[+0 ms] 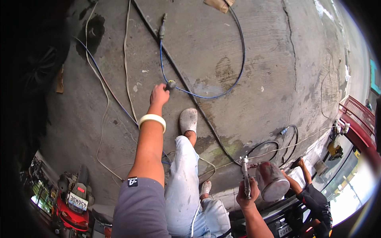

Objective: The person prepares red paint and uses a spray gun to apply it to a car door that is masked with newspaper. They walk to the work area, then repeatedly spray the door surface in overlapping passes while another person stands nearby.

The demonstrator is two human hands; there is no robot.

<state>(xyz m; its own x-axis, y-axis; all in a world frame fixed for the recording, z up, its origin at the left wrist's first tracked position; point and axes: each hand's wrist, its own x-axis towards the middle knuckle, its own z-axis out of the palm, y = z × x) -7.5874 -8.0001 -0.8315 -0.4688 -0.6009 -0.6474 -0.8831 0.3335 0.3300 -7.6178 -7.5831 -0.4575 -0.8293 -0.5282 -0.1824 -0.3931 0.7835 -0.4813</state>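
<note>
My left hand (159,94) reaches forward over the concrete floor, its fingers closed on a dark, round-ended fitting (171,84) beside a blue hose (216,97). A cream roll of tape (152,118) sits around my left forearm like a bangle. My right hand (247,192), low and to the right, grips a metal spray gun (246,176). The gun's paint-stained cup (272,181) sticks out to the right of that hand. A black hose (174,65) crosses the floor and runs toward the gun.
Pale cords (105,89) trail across the floor at left. My shoe (188,120) stands beside the black hose. A red motorcycle (73,216) is parked lower left. At right, another person in a dark shirt (317,202) bends near a vehicle. A red metal railing (359,113) lies farther right.
</note>
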